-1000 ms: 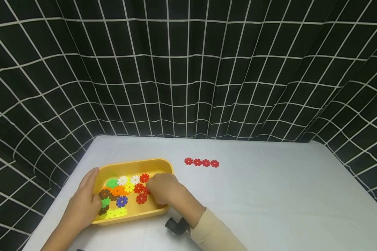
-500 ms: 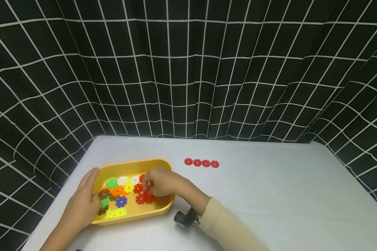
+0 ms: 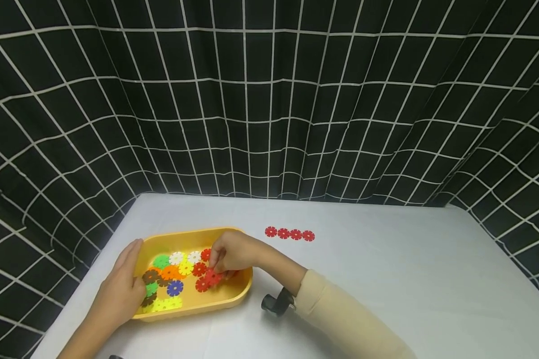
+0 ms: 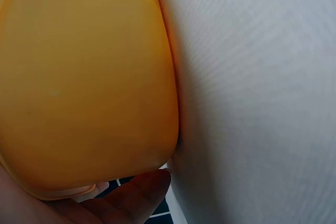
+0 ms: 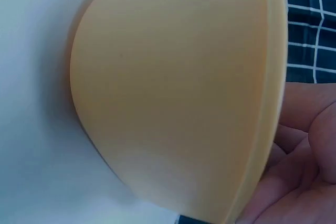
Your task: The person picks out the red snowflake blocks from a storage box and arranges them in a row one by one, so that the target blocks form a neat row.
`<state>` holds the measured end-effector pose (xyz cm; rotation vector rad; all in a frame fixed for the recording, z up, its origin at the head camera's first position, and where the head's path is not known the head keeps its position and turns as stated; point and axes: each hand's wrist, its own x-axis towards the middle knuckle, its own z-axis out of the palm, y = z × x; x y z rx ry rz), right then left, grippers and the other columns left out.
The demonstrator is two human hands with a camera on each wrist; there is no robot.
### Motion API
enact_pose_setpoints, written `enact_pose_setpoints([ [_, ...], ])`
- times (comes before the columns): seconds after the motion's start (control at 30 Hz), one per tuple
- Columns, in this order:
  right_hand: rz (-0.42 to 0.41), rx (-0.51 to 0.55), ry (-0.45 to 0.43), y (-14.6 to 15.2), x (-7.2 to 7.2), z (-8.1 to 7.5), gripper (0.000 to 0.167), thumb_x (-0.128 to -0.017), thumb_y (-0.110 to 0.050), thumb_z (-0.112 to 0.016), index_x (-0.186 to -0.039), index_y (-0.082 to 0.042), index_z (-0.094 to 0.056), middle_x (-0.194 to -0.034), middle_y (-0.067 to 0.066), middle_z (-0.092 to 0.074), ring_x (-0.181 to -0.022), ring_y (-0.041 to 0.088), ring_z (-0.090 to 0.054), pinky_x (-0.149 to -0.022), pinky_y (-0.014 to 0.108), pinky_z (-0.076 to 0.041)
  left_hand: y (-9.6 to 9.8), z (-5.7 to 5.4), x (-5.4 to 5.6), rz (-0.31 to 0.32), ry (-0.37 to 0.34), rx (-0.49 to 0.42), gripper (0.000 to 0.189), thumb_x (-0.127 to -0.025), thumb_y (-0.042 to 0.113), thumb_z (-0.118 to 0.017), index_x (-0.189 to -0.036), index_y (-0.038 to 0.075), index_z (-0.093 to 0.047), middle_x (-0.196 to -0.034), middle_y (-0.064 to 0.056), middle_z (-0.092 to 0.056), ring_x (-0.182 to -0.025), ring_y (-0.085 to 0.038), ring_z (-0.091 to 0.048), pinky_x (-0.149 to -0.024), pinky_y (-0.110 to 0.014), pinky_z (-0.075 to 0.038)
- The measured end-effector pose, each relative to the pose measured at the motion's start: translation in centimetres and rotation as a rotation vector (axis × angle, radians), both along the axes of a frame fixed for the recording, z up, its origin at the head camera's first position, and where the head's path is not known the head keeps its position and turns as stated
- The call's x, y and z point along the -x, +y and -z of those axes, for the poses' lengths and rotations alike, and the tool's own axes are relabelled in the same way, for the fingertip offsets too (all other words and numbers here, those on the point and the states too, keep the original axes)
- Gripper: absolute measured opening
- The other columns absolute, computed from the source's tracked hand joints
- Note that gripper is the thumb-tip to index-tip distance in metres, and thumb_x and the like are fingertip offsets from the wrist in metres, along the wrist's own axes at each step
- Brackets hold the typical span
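My left hand (image 3: 119,286) grips the left end of a yellow plastic tray (image 3: 193,310), its thumb over the rim. In the left wrist view its fingers (image 4: 142,192) bend round the tray's end wall. Inside the tray lie notched, flower-shaped plastic discs in several colours. My right hand (image 3: 233,253) reaches over the tray's right end, thumb and fingers bent down, and pinches a red notched disc (image 3: 213,277) above other red ones. The right wrist view shows the tray's outer wall (image 5: 173,93) and part of the palm; the fingertips are hidden there.
A row of several red discs (image 3: 289,233) lies on the white tablecloth (image 3: 386,279) beyond the tray's right end. Green, white, orange, brown, blue (image 3: 175,287) and yellow discs fill the tray's left and middle. A black curtain with white grid lines (image 3: 269,99) hangs behind.
My right hand has drawn back towards the tray's right end and lifted slightly, a red disc coming into view at its fingertips. The left hand and the tray stay put.
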<state>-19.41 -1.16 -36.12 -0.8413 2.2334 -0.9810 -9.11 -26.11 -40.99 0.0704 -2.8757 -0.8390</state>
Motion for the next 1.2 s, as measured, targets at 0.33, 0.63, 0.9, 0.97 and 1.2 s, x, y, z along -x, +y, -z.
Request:
enact_pose_setpoints([
  [0.33, 0.007, 0.012, -0.033, 0.8, 0.9, -0.5, 0.015, -0.085, 0.007, -0.073, -0.077, -0.004, -0.072, -0.068, 0.005, -0.069, -0.057, 0.020, -0.068, -0.059, 0.029, -0.061, 0.0, 0.0, 0.0, -0.001, 0.003, 0.005, 0.083, -0.082, -0.007, -0.048, -0.158, -0.004, -0.013, -0.162, -0.025, -0.017, -0.139, -0.056, -0.027, -0.104, -0.074, -0.029],
  [0.63, 0.011, 0.005, -0.034, 1.5, 1.5, -0.9, 0.016, -0.085, 0.007, -0.073, -0.076, -0.006, -0.073, -0.071, 0.004, -0.069, -0.060, 0.019, -0.069, -0.061, 0.028, -0.061, 0.0, 0.1, -0.2, -0.006, -0.005, -0.006, 0.085, -0.081, -0.007, -0.047, -0.159, -0.002, -0.012, -0.163, -0.024, -0.015, -0.139, -0.056, -0.026, -0.104, -0.074, -0.028],
  [0.9, 0.037, 0.023, -0.098, 2.3, 2.1, -1.3, 0.014, -0.087, 0.007, -0.071, -0.079, -0.005, -0.073, -0.073, 0.007, -0.071, -0.062, 0.021, -0.068, -0.063, 0.030, -0.062, 0.0, -0.1, 0.0, 0.005, -0.003, 0.005, 0.084, -0.082, -0.006, -0.048, -0.158, -0.003, -0.013, -0.162, -0.024, -0.016, -0.139, -0.056, -0.027, -0.105, -0.073, -0.029],
  [0.97, 0.065, 0.032, -0.116, 2.6, 2.3, -1.5, 0.013, -0.087, 0.007, -0.071, -0.080, -0.004, -0.073, -0.073, 0.008, -0.071, -0.062, 0.021, -0.068, -0.063, 0.030, -0.062, 0.0, -0.2, 0.0, 0.006, 0.000, 0.005, 0.084, -0.082, -0.006, -0.047, -0.158, -0.003, -0.012, -0.162, -0.024, -0.016, -0.139, -0.056, -0.027, -0.105, -0.073, -0.029],
  [1.2, 0.160, 0.068, -0.176, 3.8, 3.2, -1.8, 0.004, -0.086, 0.005, -0.073, -0.087, 0.001, -0.073, -0.076, 0.011, -0.071, -0.065, 0.022, -0.070, -0.065, 0.031, -0.062, 0.0, -0.2, 0.0, 0.003, -0.018, 0.003, 0.084, -0.083, -0.007, -0.048, -0.158, -0.003, -0.011, -0.163, -0.025, -0.015, -0.139, -0.056, -0.026, -0.105, -0.073, -0.029],
])
